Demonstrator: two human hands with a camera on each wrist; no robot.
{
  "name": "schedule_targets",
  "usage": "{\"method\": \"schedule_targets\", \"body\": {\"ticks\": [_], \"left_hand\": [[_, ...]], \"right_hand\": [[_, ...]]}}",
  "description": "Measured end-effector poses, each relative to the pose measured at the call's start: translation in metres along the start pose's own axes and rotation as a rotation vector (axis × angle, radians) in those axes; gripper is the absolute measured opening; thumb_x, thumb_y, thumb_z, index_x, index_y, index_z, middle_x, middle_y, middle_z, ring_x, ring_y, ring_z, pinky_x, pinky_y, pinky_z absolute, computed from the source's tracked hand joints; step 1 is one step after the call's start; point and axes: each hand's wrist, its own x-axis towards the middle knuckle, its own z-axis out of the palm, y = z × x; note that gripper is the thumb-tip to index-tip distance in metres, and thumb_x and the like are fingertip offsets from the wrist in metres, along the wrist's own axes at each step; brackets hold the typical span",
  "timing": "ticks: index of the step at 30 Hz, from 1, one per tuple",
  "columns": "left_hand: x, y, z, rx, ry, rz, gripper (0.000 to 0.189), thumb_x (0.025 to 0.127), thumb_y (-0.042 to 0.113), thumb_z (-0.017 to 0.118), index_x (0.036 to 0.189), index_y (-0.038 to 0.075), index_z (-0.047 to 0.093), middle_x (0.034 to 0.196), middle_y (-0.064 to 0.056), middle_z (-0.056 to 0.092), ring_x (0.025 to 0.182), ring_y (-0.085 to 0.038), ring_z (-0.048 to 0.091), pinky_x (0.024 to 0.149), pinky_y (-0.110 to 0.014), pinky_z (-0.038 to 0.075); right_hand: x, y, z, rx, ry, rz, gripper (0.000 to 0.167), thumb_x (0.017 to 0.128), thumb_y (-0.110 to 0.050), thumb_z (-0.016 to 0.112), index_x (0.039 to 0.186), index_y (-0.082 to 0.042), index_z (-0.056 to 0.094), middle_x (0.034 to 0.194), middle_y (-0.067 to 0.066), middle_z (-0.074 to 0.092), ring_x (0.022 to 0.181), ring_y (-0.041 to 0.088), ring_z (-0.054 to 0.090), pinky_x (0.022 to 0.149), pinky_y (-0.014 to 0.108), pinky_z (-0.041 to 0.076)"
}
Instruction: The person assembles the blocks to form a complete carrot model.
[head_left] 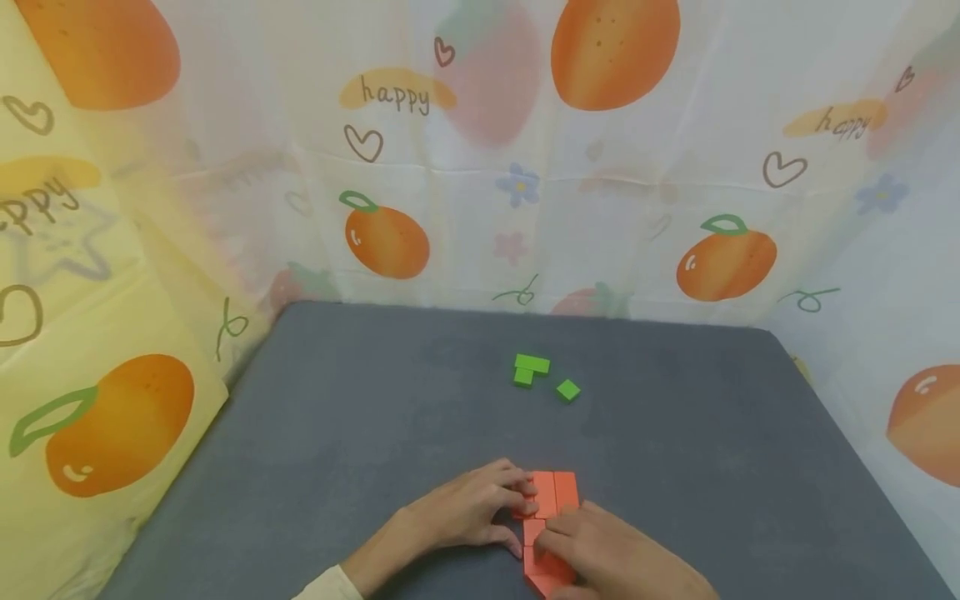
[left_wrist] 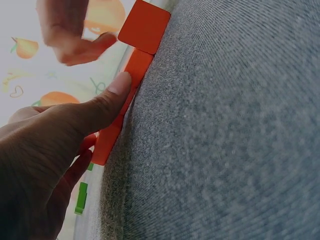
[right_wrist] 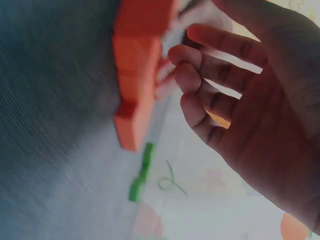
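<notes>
Several orange-red blocks [head_left: 556, 493] lie flat against one another in an upright strip at the table's near edge, with a slanted corner at the near end. My left hand [head_left: 474, 507] lies along their left side. Its thumb [left_wrist: 107, 102] presses the side of the blocks in the left wrist view, while its other fingers reach the far part and partly hide it. Over the near blocks hovers my right hand [head_left: 618, 552], covering some of them in the head view. The right wrist view shows its fingers [right_wrist: 220, 67] loosely bent, with nothing between them and the palm.
Farther back on the dark grey table [head_left: 360, 400] lie green blocks: a small group [head_left: 532, 365] in an L-like shape and a single turned block [head_left: 567, 391]. A fruit-printed curtain [head_left: 465, 208] stands behind the table and along both sides.
</notes>
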Motion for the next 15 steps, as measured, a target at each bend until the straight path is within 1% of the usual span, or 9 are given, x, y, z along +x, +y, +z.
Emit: {"method": "schedule_targets", "body": {"ticks": [1, 3, 5, 6, 9, 12, 15], "left_hand": [[0.0, 0.0, 0.0, 0.005, 0.002, 0.004, 0.044, 0.086, 0.048, 0.08, 0.116, 0.016, 0.078, 0.128, 0.002, 0.069, 0.122, -0.01, 0.06, 0.104, -0.02, 0.052], [0.0, 0.0, 0.0, 0.014, 0.004, 0.011, 0.04, 0.088, 0.048, 0.078, 0.114, 0.017, 0.077, 0.127, 0.002, 0.069, 0.121, -0.01, 0.06, 0.104, -0.02, 0.052], [0.0, 0.0, 0.0, 0.021, 0.009, 0.014, 0.038, 0.089, 0.047, 0.077, 0.112, 0.017, 0.077, 0.126, 0.002, 0.069, 0.12, -0.01, 0.06, 0.103, -0.02, 0.052], [0.0, 0.0, -0.001, 0.016, 0.009, 0.013, 0.037, 0.089, 0.047, 0.077, 0.111, 0.017, 0.077, 0.126, 0.002, 0.069, 0.12, -0.01, 0.06, 0.103, -0.02, 0.052], [-0.001, 0.0, -0.001, 0.001, 0.01, 0.006, 0.036, 0.089, 0.046, 0.077, 0.111, 0.017, 0.078, 0.126, 0.002, 0.069, 0.118, -0.011, 0.061, 0.103, -0.021, 0.053], [-0.001, 0.001, -0.001, -0.012, 0.016, 0.002, 0.035, 0.088, 0.044, 0.078, 0.111, 0.017, 0.078, 0.125, 0.002, 0.07, 0.118, -0.01, 0.061, 0.103, -0.021, 0.052], [0.0, 0.001, 0.002, -0.014, 0.018, 0.006, 0.035, 0.089, 0.045, 0.077, 0.11, 0.017, 0.078, 0.125, 0.002, 0.069, 0.118, -0.01, 0.061, 0.103, -0.019, 0.052]], "right_hand": [[0.0, 0.002, -0.005, 0.001, 0.017, 0.012, 0.03, 0.103, -0.051, 0.061, 0.112, -0.024, 0.067, 0.091, -0.017, 0.059, 0.082, -0.006, 0.043, 0.074, 0.017, 0.036], [0.002, 0.01, -0.019, -0.002, 0.036, 0.063, 0.027, 0.102, -0.047, 0.065, 0.113, -0.022, 0.068, 0.095, -0.014, 0.061, 0.085, -0.004, 0.044, 0.075, 0.018, 0.037], [0.006, 0.021, -0.034, -0.039, 0.056, 0.11, 0.026, 0.101, -0.043, 0.068, 0.114, -0.02, 0.07, 0.099, -0.011, 0.064, 0.088, 0.0, 0.048, 0.076, 0.023, 0.042], [0.01, 0.029, -0.041, -0.06, 0.066, 0.136, 0.026, 0.101, -0.04, 0.07, 0.115, -0.019, 0.071, 0.101, -0.009, 0.065, 0.089, 0.002, 0.051, 0.077, 0.026, 0.045], [0.024, 0.056, -0.058, -0.11, 0.105, 0.209, 0.025, 0.098, -0.033, 0.074, 0.117, -0.016, 0.072, 0.108, -0.003, 0.068, 0.098, 0.013, 0.061, 0.086, 0.04, 0.053], [0.041, 0.09, -0.065, -0.132, 0.139, 0.257, 0.028, 0.098, -0.027, 0.074, 0.12, -0.01, 0.071, 0.117, 0.005, 0.07, 0.107, 0.025, 0.065, 0.092, 0.05, 0.055], [0.059, 0.123, -0.062, -0.106, 0.134, 0.316, 0.036, 0.1, -0.023, 0.071, 0.131, -0.004, 0.067, 0.128, 0.014, 0.067, 0.116, 0.034, 0.063, 0.097, 0.055, 0.053]]}}
